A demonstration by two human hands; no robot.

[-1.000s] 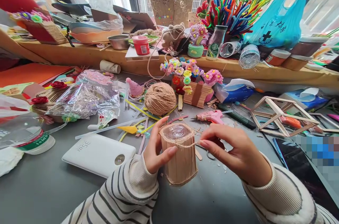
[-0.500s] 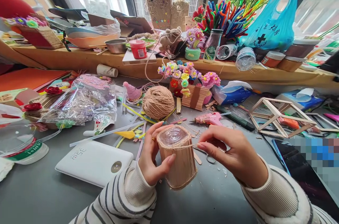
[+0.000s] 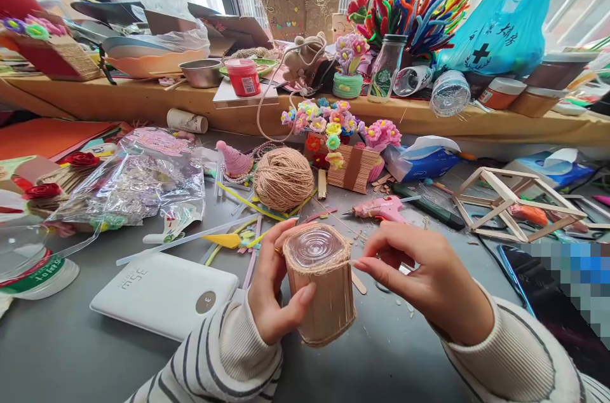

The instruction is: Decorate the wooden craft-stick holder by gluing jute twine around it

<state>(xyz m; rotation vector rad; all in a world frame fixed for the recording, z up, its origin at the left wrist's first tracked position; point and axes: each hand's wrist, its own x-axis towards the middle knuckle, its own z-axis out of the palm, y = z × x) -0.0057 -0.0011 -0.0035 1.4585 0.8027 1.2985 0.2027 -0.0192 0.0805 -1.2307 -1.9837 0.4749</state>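
Note:
My left hand (image 3: 281, 288) grips a stick-covered container (image 3: 324, 304) from its left side, thumb across the front. The container is tilted, and its clear, ringed plastic end (image 3: 315, 246) faces up. Twine runs round both its upper and lower edges. At the upper right edge, the thumb and forefinger of my right hand (image 3: 405, 269) pinch a thin strand of twine (image 3: 351, 262). Only a short bit of that strand shows between the fingertips and the container. Beyond the container lies a ball of twine (image 3: 284, 179).
A pink glue gun (image 3: 381, 207) lies behind my right hand. To the left is a white power bank (image 3: 164, 295). A wooden stick frame (image 3: 519, 203) and a dark phone (image 3: 548, 307) are on the right. Yarn flowers (image 3: 328, 129) stand at the back.
The strand between my right fingertips and the container shows shorter now, lying closer to the edge. My left hand keeps its hold. The whole view has shifted slightly.

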